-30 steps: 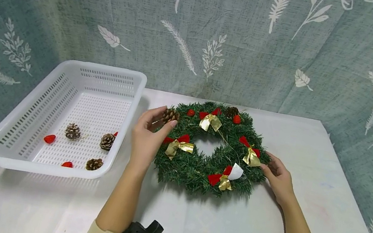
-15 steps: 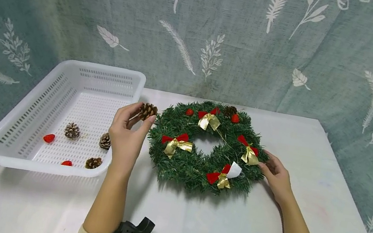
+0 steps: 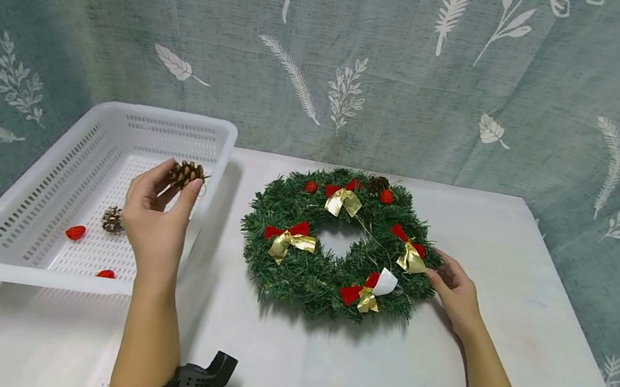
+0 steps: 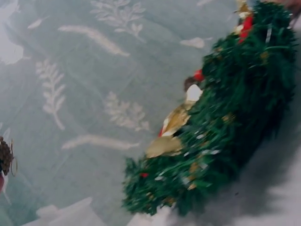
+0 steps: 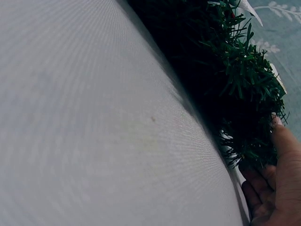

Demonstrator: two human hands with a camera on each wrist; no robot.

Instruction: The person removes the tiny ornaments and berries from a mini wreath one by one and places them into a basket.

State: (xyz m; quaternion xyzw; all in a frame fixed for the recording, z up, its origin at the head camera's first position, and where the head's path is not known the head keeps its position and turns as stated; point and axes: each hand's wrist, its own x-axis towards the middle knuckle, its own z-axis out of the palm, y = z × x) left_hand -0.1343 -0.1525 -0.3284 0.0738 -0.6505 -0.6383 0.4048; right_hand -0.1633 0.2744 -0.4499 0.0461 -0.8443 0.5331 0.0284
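Observation:
My left hand (image 3: pixel 156 232) pinches a brown pine cone (image 3: pixel 187 174) between thumb and fingers, above the right side of a white plastic basket (image 3: pixel 36 277). A small thin loop shows on the cone (image 4: pixel 5 156), at the left edge of the left wrist view. On the table to the right lies a green wreath (image 3: pixel 276 281) with several red-and-gold bows (image 3: pixel 412 258), red berries and a pine cone at its back. My right hand (image 3: pixel 460 304) holds the wreath's right edge, its thumb (image 5: pixel 283 139) against the greenery in the right wrist view.
Inside the basket lie another pine cone (image 3: pixel 112 219) and red pieces (image 3: pixel 75 232); my left arm hides part of it. The white table (image 3: pixel 364 383) meets a leaf-patterned grey-green curtain (image 3: pixel 396 126) behind. Each wrist wears a black device (image 3: pixel 199 378).
My left hand has carried the pine cone leftward, from the wreath's left side to over the basket. My right hand stays at the wreath's right edge. The view has shifted slightly.

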